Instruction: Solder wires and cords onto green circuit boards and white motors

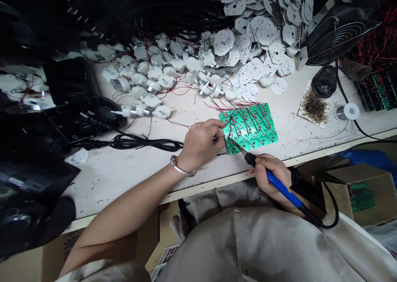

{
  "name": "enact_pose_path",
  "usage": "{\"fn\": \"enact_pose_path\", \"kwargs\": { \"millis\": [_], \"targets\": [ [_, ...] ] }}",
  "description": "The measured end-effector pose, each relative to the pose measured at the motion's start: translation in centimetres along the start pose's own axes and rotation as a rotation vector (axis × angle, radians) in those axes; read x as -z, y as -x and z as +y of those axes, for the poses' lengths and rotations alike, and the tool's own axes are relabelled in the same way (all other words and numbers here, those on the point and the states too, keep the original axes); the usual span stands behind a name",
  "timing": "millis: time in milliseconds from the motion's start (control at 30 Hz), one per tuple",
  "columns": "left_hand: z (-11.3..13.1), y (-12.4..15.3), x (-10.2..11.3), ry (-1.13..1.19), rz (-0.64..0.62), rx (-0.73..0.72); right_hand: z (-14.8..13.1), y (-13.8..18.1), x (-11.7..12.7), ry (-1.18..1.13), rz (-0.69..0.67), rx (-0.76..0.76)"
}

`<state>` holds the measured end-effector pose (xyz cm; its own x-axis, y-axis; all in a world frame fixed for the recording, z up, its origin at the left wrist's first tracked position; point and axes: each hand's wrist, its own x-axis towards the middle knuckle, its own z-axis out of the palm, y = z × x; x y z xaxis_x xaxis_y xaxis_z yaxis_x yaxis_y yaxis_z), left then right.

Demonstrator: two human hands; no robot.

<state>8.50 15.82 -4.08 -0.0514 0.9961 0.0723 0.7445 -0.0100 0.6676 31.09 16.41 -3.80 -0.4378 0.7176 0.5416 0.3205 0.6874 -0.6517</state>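
Observation:
A green circuit board (252, 139) lies flat on the bench, with rows of red and black wires (248, 118) fixed across it and trailing off its far edge. My right hand (273, 172) grips a soldering iron (283, 189) with a blue handle. The iron's tip is at the board's left part. At the board's left edge is my left hand (204, 141), its fingers curled in a pinch close to the tip. What those fingers hold is hidden. A metal bracelet (182, 168) circles the left wrist.
White motor units (155, 73) and octagonal white plates (257, 34) are piled behind the board. To the right are a dark fan (336, 38), a solder spool (351, 111) and a stained pad (313, 108). A coiled black cable (145, 142) lies left. Below right stands a cardboard box (361, 178).

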Motion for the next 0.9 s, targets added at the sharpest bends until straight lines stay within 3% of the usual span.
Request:
{"fn": "enact_pose_path", "kwargs": {
  "millis": [333,567,767,900],
  "targets": [
    [0.1,-0.1,0.1,0.016,-0.003,0.005,-0.1,-0.1,0.4,-0.001,0.013,0.012],
    [-0.8,0.5,0.2,0.112,0.005,-0.080,-0.8,-0.3,1.7,0.017,-0.093,-0.122],
    [-1.1,0.6,0.9,0.109,-0.098,-0.141,-0.8,-0.1,1.7,-0.008,-0.067,-0.142],
    [-0.6,0.6,0.9,0.052,-0.131,-0.067,-0.8,0.0,1.4,0.015,-0.075,-0.182]
  ]
}}
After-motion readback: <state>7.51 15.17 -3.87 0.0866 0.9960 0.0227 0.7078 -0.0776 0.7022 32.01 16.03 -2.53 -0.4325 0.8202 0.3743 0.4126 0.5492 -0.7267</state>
